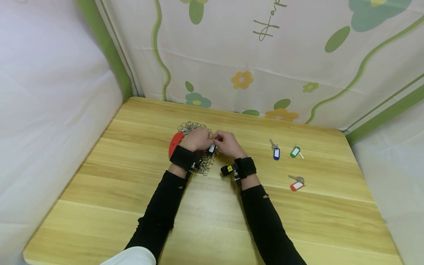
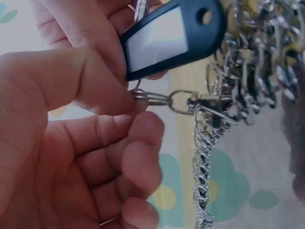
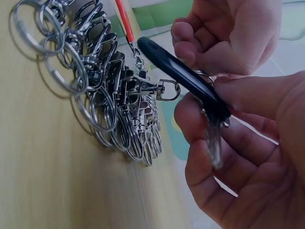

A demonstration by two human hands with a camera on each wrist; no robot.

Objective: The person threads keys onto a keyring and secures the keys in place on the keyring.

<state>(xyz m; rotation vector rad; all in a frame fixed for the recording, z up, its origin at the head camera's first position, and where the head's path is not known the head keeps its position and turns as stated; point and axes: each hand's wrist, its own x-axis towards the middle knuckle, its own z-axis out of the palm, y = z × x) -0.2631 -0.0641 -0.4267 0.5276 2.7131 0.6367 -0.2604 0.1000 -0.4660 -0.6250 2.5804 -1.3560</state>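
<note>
My left hand point(image 1: 197, 140) pinches a split ring point(image 2: 151, 98) between thumb and index finger. That ring is linked to a swivel clasp point(image 2: 209, 103) on a bunch of metal rings and clasps point(image 3: 105, 95). Facing it, my right hand point(image 1: 229, 144) pinches a black key tag point(image 3: 183, 78) near its ring end. A key point(image 3: 214, 143) hangs from this tag beside the right fingers. The tag's white label point(image 2: 157, 38) shows in the left wrist view. A curved red handle point(image 1: 175, 144) lies by the left wrist, next to the metal bunch.
To the right on the wooden table point(image 1: 212, 217) lie a blue tag point(image 1: 276, 154) with a key, a green tag point(image 1: 294, 151), and a red tag point(image 1: 297, 186) with a key. Floral fabric point(image 1: 212, 55) stands behind the table's far edge, with white fabric at both sides.
</note>
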